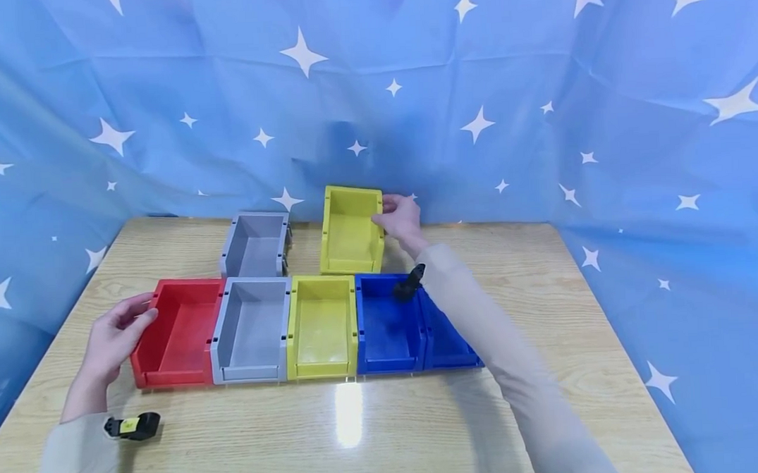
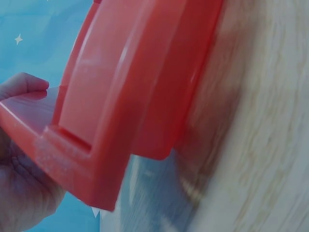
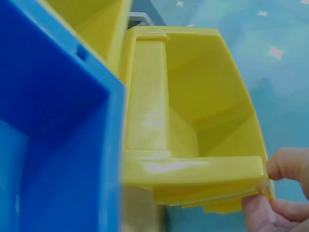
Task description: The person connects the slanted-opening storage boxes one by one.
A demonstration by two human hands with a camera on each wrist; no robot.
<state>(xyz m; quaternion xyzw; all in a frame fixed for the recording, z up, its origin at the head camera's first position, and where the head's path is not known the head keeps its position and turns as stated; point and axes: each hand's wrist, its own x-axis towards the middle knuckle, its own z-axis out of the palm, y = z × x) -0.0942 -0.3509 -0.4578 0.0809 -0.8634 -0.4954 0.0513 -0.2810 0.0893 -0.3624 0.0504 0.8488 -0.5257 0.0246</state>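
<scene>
Table (image 1: pixel 267 439): light wood-grain top; glare spot at the near middle.
Near row: five open bins, side by side, left to right as listed.
Red bin (image 1: pixel 182 330): left end.
Near gray bin (image 1: pixel 251 334): beside the red bin.
Near yellow bin (image 1: pixel 322 331): middle position.
Left blue bin (image 1: pixel 390 335): fourth position.
Right blue bin (image 1: pixel 443 339): right end; partly hidden.
Far gray bin (image 1: pixel 255 252): directly beyond the near gray bin.
Far yellow bin (image 1: pixel 351 230): beyond the near row; tabletop contact cannot be determined.

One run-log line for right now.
left hand: grips red bin | right hand: grips rear yellow bin, right side | rear gray bin: untouched
</scene>
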